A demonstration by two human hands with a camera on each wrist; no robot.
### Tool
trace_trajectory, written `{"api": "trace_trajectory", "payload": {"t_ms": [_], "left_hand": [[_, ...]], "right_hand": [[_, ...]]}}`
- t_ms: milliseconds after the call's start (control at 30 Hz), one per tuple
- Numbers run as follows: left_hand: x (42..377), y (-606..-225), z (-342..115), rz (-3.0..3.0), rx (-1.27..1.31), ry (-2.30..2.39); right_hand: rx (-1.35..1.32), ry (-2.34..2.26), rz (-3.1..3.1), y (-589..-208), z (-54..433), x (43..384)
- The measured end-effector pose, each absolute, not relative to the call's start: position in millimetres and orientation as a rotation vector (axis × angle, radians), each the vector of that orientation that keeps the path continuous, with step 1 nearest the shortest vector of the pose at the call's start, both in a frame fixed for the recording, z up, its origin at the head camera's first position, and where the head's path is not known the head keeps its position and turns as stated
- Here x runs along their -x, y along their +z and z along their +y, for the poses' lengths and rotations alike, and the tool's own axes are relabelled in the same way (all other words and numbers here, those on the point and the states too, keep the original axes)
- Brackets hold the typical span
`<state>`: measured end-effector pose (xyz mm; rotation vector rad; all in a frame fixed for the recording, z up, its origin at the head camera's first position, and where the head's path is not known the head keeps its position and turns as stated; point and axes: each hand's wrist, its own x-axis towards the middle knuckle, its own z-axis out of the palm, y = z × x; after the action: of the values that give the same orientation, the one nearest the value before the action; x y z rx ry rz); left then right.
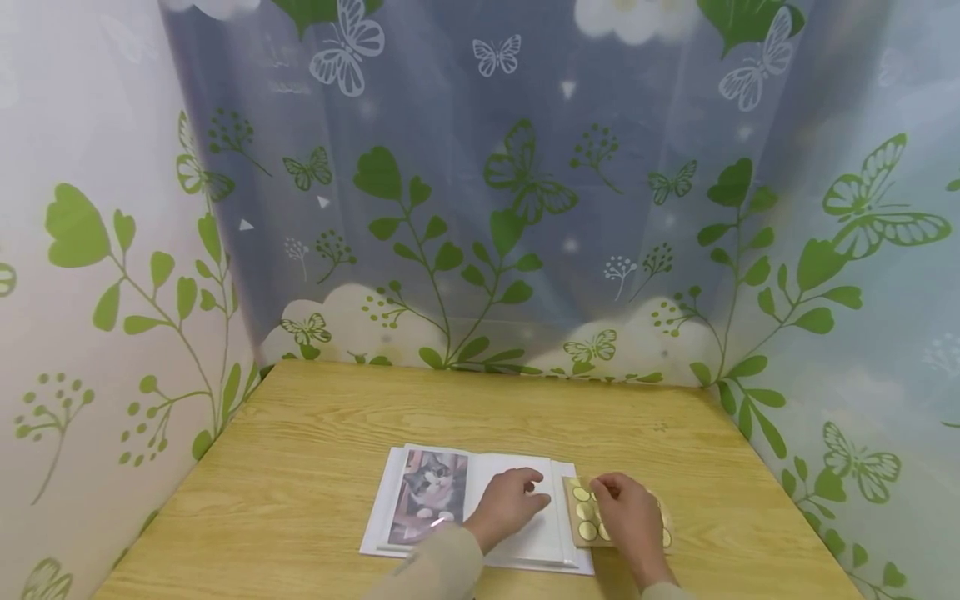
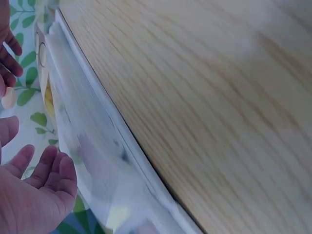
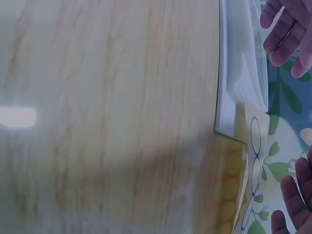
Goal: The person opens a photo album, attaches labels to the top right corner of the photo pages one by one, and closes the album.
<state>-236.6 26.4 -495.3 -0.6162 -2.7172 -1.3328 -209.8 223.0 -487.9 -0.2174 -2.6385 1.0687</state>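
A white photo album (image 1: 534,542) lies open on the table. On its left page is a photo of a grey-and-white cat (image 1: 433,483). My left hand (image 1: 510,504) hovers over the white right page, fingers loosely bent and holding nothing. My right hand (image 1: 628,515) is over a sheet of round gold stickers (image 1: 587,531) beside the album's right edge. Between its thumb and fingers it pinches a small pale round sticker (image 2: 9,98), best seen in the left wrist view. Dark circle outlines mark the sheet's face in the right wrist view, where part of the sheet is raised.
Underneath is a wood-grain table (image 1: 315,433), stretching behind and to both sides of the album. A curtain (image 1: 465,250) printed with green leaves and butterflies stands at the back and along both sides.
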Motion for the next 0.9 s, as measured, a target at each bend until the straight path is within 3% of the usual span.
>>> {"api": "trace_trajectory", "payload": {"t_ms": [600, 900], "left_hand": [[237.8, -502.4, -23.5, -2.809, 0.664, -0.661], [233.2, -498.6, -55.9, -2.899, 0.616, -0.702]], "right_hand": [[0.150, 1.026, -2.700, -494.6, 203.0, 219.3], [0.134, 0.958, -2.742, -496.7, 189.8, 227.9]]}}
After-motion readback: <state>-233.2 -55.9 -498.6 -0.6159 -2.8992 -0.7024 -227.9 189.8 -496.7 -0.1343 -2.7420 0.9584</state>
